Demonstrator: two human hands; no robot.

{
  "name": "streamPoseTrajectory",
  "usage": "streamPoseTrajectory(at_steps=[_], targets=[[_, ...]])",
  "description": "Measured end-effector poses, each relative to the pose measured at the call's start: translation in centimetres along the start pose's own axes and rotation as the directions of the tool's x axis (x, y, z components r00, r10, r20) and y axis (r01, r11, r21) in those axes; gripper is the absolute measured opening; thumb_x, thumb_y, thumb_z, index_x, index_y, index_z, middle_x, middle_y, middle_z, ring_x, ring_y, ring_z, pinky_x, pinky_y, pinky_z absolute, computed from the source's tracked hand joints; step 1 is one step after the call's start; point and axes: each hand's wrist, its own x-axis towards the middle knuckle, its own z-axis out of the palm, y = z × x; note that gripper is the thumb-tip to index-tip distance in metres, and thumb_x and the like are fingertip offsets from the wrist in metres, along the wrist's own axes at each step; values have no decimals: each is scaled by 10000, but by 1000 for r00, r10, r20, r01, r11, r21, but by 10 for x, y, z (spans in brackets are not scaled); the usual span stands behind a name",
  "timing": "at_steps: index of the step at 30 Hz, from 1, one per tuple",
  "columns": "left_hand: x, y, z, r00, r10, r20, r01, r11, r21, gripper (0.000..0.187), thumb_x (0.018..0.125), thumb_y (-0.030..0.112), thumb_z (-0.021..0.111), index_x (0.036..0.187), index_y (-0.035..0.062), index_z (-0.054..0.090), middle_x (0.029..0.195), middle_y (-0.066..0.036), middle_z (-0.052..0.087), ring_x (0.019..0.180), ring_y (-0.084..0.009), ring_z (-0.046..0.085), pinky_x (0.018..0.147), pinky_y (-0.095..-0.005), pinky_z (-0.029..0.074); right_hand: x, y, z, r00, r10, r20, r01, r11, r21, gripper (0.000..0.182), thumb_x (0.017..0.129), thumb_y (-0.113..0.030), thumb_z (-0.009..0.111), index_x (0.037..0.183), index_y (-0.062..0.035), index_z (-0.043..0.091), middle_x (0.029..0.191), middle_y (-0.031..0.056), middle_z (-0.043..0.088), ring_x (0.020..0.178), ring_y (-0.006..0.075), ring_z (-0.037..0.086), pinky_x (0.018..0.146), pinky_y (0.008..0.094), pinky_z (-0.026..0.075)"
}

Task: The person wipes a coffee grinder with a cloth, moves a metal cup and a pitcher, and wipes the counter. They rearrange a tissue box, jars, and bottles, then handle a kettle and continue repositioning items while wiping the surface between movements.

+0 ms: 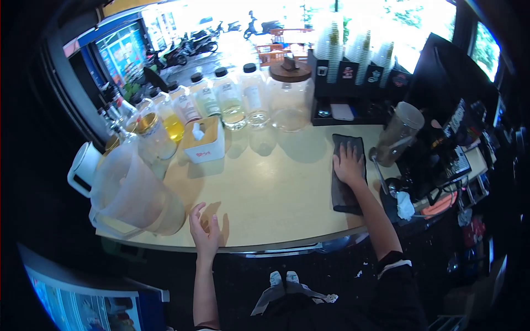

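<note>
My right hand (349,165) lies flat on a dark folded cloth (345,199), fingers stretched out and slightly spread. The cloth rests lengthwise on the right part of the pale wooden counter (270,193). Near the counter's front edge, my left hand (206,233) is raised with its fingers apart and nothing in it. Left of that hand stands a large translucent plastic pitcher (124,179). A white tissue box (204,148) with a wooden top sits farther back, one tissue poking out.
Bottles with black caps (229,99) line the back beside a big glass jar (290,105) with a wooden lid. Stacked clear cups (329,49) stand in a black holder. At right are a tall clear container (401,132), a long spoon (380,171) and a crumpled white tissue (404,206).
</note>
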Motion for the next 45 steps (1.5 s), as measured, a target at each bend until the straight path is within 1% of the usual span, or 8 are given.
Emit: streamPoseTrajectory(at_steps=[10, 24, 28, 30, 31, 34, 35, 45], targets=[[-41, -26, -53, 949, -129, -288, 90, 985, -146, 322, 899, 49, 533, 1205, 1, 444, 1177, -134, 505, 1125, -215, 493, 962, -366, 409, -42, -166, 24, 793, -606, 59, 597, 793, 118, 580, 962, -387, 320, 1441, -62, 287, 1505, 199, 223, 1392, 380, 197, 1105, 581, 114], [-5, -53, -155, 685, 94, -722, -75, 996, 58, 448, 927, 77, 493, 1338, 0, 331, 1326, -132, 383, 1258, -226, 361, 1036, -362, 329, -97, -341, 52, 741, -671, 3, 661, 730, 172, 585, 939, -369, 346, 1416, -31, 322, 1485, 225, 249, 1373, 413, 215, 1086, 619, 116], [31, -57, -190, 741, 152, -654, -144, 987, 66, 452, 954, 130, 455, 1363, -5, 320, 1310, -143, 420, 1222, -222, 421, 1012, -367, 356, -93, -395, 64, 754, -657, -8, 645, 737, 204, 569, 930, -348, 372, 1403, -33, 345, 1475, 227, 270, 1369, 418, 224, 1080, 623, 128], [43, -57, -203, 938, 3, -346, -133, 926, -353, 454, 949, 164, 475, 1347, -13, 347, 1217, -134, 489, 1125, -209, 493, 980, -351, 384, -90, -408, 68, 745, -666, -22, 649, 718, 251, 549, 929, -338, 371, 1391, -42, 367, 1470, 224, 282, 1364, 423, 232, 1079, 627, 130], [52, -51, -203, 925, 24, -379, -166, 923, -346, 331, 959, 193, 485, 1218, -9, 451, 936, -66, 566, 822, -128, 562, 757, -274, 473, -90, -408, 68, 753, -657, -39, 639, 715, 282, 526, 923, -313, 413, 1376, -48, 389, 1468, 219, 285, 1363, 410, 242, 1082, 618, 140], [59, -57, -219, 983, -31, -184, -69, 854, -515, 224, 965, 228, 498, 1054, 22, 487, 712, 12, 483, 570, -49, 450, 514, -200, 400, -85, -401, 55, 746, -665, 34, 584, 678, 446, 523, 902, -271, 484, 1364, -42, 400, 1466, 218, 285, 1364, 390, 251, 1084, 604, 155], [65, -56, -215, 970, -48, -238, -98, 818, -566, 214, 968, 263, 507, 887, 72, 458, 594, 61, 371, 463, -11, 321, 406, -175, 264, -85, -398, 48, 759, -651, 13, 556, 658, 507, 523, 874, -236, 547, 1342, -40, 421, 1454, 211, 303, 1352, 373, 278, 1085, 570, 190], [85, -30, -195, 928, -133, -347, -89, 827, -555, 348, 982, 312, 496, 708, 122, 393, 555, 92, 284, 444, 7, 219, 399, -204, 148, -113, -338, -2, 795, -566, -219, 521, 450, 725, 432, 856, -179, 588, 1255, -57, 480, 1427, 214, 325, 1277, 396, 380, 1051, 447, 340]])
